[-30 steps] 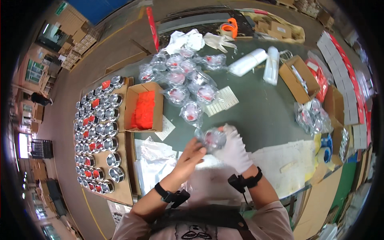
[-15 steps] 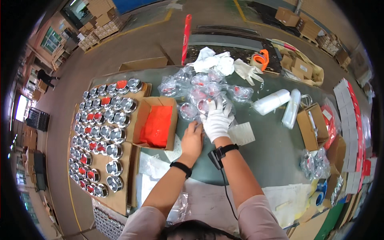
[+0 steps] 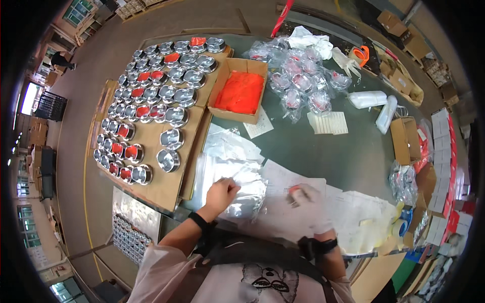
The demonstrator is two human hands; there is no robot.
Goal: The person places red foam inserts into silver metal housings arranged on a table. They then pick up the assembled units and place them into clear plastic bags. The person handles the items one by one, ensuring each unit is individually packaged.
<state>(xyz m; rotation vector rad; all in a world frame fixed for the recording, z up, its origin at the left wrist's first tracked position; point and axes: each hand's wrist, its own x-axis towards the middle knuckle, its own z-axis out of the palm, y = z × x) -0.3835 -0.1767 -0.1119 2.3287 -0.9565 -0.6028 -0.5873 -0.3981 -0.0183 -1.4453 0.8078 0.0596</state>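
My bare left hand point(image 3: 221, 196) is over a pile of clear plastic bags point(image 3: 237, 174) near the table's front edge. Its fingers are curled together; whatever they hold, if anything, is hidden. To the right, my white-gloved right hand point(image 3: 309, 207) is smeared by motion above white paper sheets point(image 3: 283, 177). A small reddish patch shows at its fingertips, too blurred to name. Farther away lies a heap of bagged shiny metal cups point(image 3: 303, 83), some with red in them. An open cardboard box point(image 3: 216, 103) holds red sheets point(image 3: 241, 93).
Rows of chrome cups point(image 3: 177, 117), some with red pieces, cover a cardboard sheet point(image 3: 166, 189) on the left. Rolls of clear plastic point(image 3: 367, 99), a small carton point(image 3: 405, 141) and a blue tape roll point(image 3: 400, 228) lie on the right. An orange tape dispenser point(image 3: 359, 55) sits at the back.
Both hands have drawn back from the heap of bagged cups toward the table's front edge. The left is now over the clear bags, the right over paper. The view has shifted too.
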